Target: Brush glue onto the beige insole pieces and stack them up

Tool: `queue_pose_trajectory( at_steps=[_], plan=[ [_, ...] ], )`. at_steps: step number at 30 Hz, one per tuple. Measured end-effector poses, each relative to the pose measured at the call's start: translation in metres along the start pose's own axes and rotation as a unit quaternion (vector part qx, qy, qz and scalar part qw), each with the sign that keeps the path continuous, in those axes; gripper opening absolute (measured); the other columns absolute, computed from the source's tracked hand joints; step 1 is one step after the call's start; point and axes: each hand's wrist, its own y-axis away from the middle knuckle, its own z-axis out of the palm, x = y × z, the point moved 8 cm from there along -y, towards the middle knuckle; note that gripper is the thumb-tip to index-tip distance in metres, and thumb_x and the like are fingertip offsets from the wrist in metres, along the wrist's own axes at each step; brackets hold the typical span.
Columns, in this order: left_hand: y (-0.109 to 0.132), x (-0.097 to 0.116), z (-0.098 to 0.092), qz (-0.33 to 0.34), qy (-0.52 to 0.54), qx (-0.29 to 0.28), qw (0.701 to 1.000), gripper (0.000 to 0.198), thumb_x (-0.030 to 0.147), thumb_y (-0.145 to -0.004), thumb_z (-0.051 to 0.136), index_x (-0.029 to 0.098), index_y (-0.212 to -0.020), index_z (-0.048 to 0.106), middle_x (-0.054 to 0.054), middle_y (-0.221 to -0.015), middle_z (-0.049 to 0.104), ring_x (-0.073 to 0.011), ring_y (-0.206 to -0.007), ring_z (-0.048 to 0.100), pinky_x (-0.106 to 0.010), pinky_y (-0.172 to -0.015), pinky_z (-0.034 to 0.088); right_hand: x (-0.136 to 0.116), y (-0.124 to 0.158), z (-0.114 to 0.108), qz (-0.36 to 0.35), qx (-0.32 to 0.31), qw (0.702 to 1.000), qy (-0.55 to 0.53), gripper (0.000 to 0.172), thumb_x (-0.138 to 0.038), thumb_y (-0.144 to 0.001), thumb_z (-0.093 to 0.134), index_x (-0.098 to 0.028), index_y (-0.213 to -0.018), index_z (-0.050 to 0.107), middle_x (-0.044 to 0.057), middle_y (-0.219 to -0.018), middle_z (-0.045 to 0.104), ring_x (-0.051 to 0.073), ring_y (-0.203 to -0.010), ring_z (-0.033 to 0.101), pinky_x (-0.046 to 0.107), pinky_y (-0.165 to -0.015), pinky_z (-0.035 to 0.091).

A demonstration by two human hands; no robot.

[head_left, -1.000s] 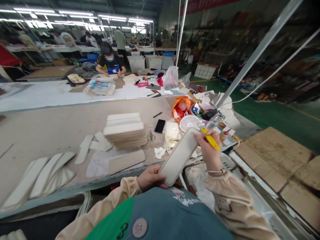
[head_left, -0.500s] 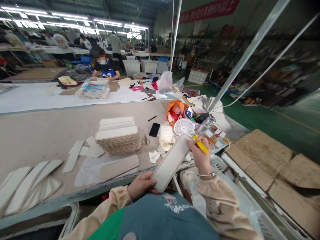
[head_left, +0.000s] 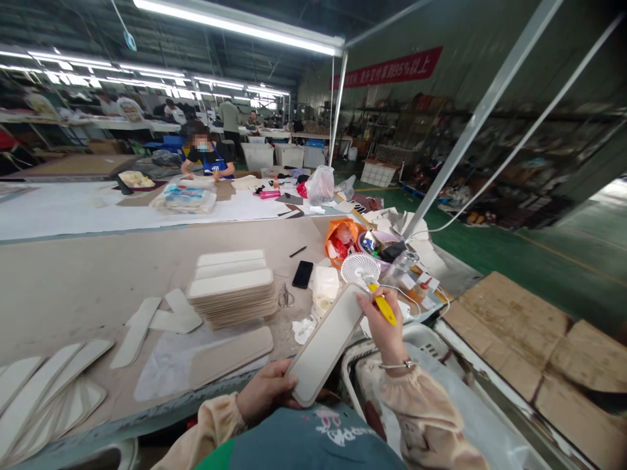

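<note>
A long, pale panel with rounded corners and a tan edge is held aslant before my body. My left hand is closed on its lower end, thumb on top. At the upper end, my right hand presses its thumb to the panel. A yellow-handled tool is also gripped in that hand; its working end is too small to make out. Left of the panel stands a neat stack of similar panels. One tan panel lies on thin white sheeting at the table edge.
Loose panels fan out at left. Behind my hands are a phone, small scissors, a white fan and an orange bag. A plastic basket stands below right. A co-worker sits across the table.
The camera has tilted up, so the table and hands appear lower. Both hands keep hold of the panel, and the yellow-handled tool stays in my right hand.
</note>
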Motion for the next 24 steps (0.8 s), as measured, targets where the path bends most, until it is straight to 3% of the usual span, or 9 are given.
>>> queue_pose_trajectory(
  at_steps=[8,16,24],
  plan=[
    [0.015,0.025,-0.037,0.026,-0.005,0.058,0.998,0.049,0.043,-0.061,0.08,0.014,-0.098,0.064,-0.005,-0.075,0.068,-0.0168,-0.065,0.065,-0.026,-0.058,0.051,0.005,-0.002,0.035,0.036,-0.014,0.998,-0.05,0.043,-0.042,-0.065,0.077,-0.025,-0.087,0.044,-0.009,-0.061,0.043,0.011,-0.051,0.039,0.024,-0.049,0.035],
    [0.038,0.054,-0.096,0.043,0.027,0.132,0.99,0.039,0.041,-0.06,0.079,0.014,-0.085,0.063,-0.002,-0.064,0.065,-0.0147,-0.054,0.063,-0.024,-0.051,0.048,0.012,-0.001,0.091,0.06,-0.067,0.994,-0.065,0.041,-0.038,-0.066,0.079,-0.025,-0.088,0.047,-0.006,-0.069,0.049,0.011,-0.056,0.044,0.024,-0.052,0.039],
    [0.065,0.094,-0.137,0.064,0.009,0.17,0.983,0.046,0.041,-0.065,0.075,0.012,-0.099,0.064,-0.004,-0.067,0.068,-0.0148,-0.054,0.064,-0.025,-0.053,0.05,0.013,-0.002,0.147,0.058,-0.083,0.994,-0.035,0.041,-0.042,-0.067,0.076,-0.025,-0.088,0.045,-0.005,-0.071,0.051,0.012,-0.058,0.048,0.026,-0.055,0.043]
  ],
)
